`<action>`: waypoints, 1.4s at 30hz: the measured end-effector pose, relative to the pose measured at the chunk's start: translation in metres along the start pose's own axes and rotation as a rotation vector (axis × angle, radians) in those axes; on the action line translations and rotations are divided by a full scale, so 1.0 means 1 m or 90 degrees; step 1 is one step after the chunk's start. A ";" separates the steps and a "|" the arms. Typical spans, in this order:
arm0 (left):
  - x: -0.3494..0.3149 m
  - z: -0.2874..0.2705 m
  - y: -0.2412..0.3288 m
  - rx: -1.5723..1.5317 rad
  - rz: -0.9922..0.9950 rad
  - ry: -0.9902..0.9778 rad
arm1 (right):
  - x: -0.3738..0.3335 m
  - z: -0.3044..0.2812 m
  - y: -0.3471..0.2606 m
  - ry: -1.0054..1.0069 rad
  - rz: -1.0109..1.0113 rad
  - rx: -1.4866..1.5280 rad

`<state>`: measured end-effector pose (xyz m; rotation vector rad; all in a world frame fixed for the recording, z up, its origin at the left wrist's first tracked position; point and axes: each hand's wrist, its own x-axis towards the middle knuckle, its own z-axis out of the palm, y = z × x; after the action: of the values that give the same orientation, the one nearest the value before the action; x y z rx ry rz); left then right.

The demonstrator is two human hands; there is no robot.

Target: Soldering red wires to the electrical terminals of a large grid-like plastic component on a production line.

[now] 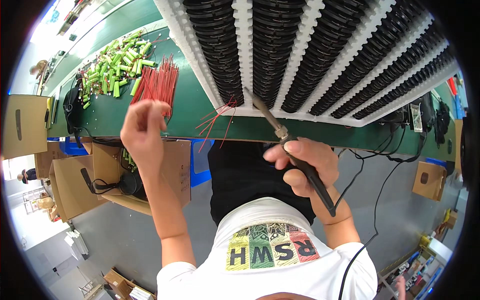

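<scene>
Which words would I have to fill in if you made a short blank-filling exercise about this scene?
1. The right hand holds a ____ with a black handle.
2. The bundled wires on the green bench are coloured ____.
3. The white tray holds rows of ____ parts.
4. The green cylinders lie to the ____ of the tray.

Missing words: soldering iron; red; black; left.

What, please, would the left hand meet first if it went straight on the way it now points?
Most likely the bundle of red wires on the green table, which lies just beyond the left hand in the picture, though the hand's height is unclear.
</scene>
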<state>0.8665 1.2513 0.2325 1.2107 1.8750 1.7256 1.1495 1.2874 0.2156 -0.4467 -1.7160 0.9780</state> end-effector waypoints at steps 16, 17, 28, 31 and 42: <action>-0.102 0.028 0.023 -0.109 0.131 -0.384 | 0.015 0.008 -0.017 -0.013 0.042 0.107; -0.102 0.028 0.025 -0.098 0.128 -0.384 | 0.015 0.008 -0.017 -0.020 0.046 0.092; -0.108 0.053 0.044 -0.320 0.025 -0.283 | 0.011 0.007 -0.012 -0.039 0.034 0.159; -0.109 0.056 0.048 -0.445 -0.057 -0.234 | 0.012 0.009 -0.011 -0.035 0.042 0.200; -0.039 0.068 0.012 -0.065 -0.029 -0.042 | 0.021 0.005 -0.021 0.081 0.088 -0.043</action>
<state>0.9423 1.2659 0.2168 1.1624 1.7418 1.7129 1.1406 1.2877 0.2443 -0.6656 -1.6233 0.9699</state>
